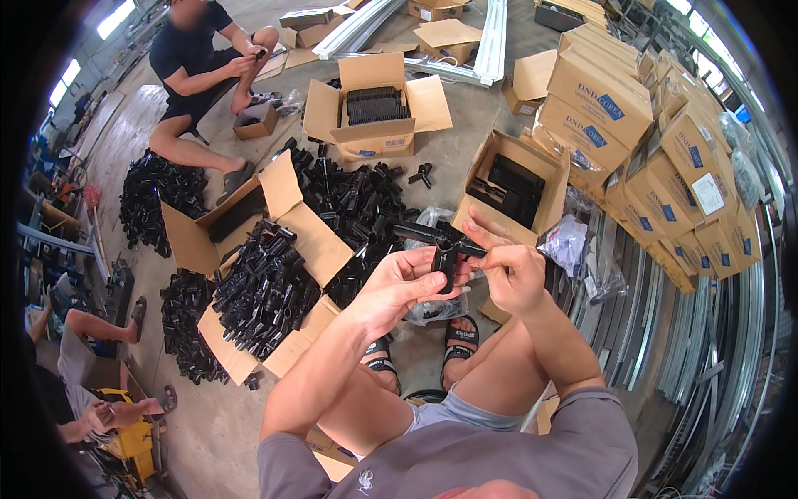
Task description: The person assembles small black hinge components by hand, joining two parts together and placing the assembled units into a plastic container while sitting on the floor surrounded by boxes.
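Above my knees I hold a black branched pipe connector (446,259) with several tube-like arms. My left hand (397,287) grips its downward arm between thumb and fingers. Closed on the right-hand arm of the same piece is my right hand (514,273), thumb and fingertips pressed near its end. Below the connector, between my feet, a clear plastic bag (436,309) with small dark pieces is partly hidden by my hands. A large pile of similar black connectors (357,200) lies on the floor just beyond.
An open carton heaped with connectors (264,287) stands at left. Ahead is a carton of stacked black parts (376,137); another open carton (519,183) is at right. Stacked boxes (603,100) and metal profiles (665,341) line the right side. Two people sit at left, one far (195,66), one near (79,374).
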`<move>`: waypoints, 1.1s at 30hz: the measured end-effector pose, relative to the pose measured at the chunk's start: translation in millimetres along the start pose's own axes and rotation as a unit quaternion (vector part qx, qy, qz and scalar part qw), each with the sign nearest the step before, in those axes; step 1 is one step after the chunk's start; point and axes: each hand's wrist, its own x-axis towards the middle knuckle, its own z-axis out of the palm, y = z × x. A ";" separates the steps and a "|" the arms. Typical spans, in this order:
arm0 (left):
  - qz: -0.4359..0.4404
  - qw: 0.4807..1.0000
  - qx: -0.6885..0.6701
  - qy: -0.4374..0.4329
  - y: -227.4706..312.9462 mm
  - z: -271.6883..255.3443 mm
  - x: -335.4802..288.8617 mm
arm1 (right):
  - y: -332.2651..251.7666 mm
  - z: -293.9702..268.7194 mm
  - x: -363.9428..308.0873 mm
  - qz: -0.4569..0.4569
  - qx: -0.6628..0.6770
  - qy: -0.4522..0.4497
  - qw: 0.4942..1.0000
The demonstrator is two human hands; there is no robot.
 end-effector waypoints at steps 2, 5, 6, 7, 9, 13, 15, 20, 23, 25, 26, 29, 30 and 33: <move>0.011 1.000 0.008 0.011 1.0 0.8 -0.3 | 1.8 3.3 -4.1 -0.009 0.002 0.017 1.000; 0.028 0.999 -0.009 0.021 5.2 2.1 -1.8 | 1.0 7.8 -4.3 -0.021 0.010 0.041 0.999; 0.018 1.000 0.001 0.018 5.7 1.4 -3.0 | 0.2 9.0 -3.8 -0.024 0.017 0.047 0.998; 0.009 1.000 0.011 0.016 5.9 0.7 -3.8 | 0.0 8.9 -3.2 -0.023 0.018 0.048 0.998; 0.002 1.000 0.006 0.014 6.2 -1.5 -4.6 | 0.3 8.6 -1.4 -0.024 0.023 0.033 0.999; -0.013 1.000 0.001 0.015 5.9 -2.7 -3.2 | 2.0 6.6 -0.7 -0.026 0.015 0.019 0.999; -0.020 1.000 -0.003 0.016 7.0 -2.0 -3.3 | 2.6 6.5 -0.6 -0.037 0.019 0.010 0.999; 0.001 1.000 0.003 0.020 7.6 2.4 -3.4 | 2.3 7.8 0.0 -0.005 0.043 0.017 0.999; 0.001 0.999 0.012 0.040 8.2 4.0 -4.1 | 4.9 7.7 -0.3 -0.020 0.044 0.006 0.999; 0.014 0.998 0.019 0.062 6.5 0.8 -6.6 | 7.8 7.4 1.8 -0.045 0.047 -0.008 0.998; 0.009 0.998 0.018 0.062 6.2 -1.8 -7.7 | 7.4 4.1 3.7 -0.003 0.036 0.039 0.999; 0.089 0.989 0.037 0.116 14.7 -8.4 -9.7 | 26.0 -15.9 23.7 0.068 0.136 0.253 0.955; 0.103 0.985 0.035 0.138 15.6 -14.0 -7.6 | 42.2 -30.5 20.8 0.067 0.131 0.252 0.956; 0.108 0.970 0.020 0.218 19.7 -15.2 1.3 | 122.3 -55.1 -36.5 0.311 0.027 0.068 0.948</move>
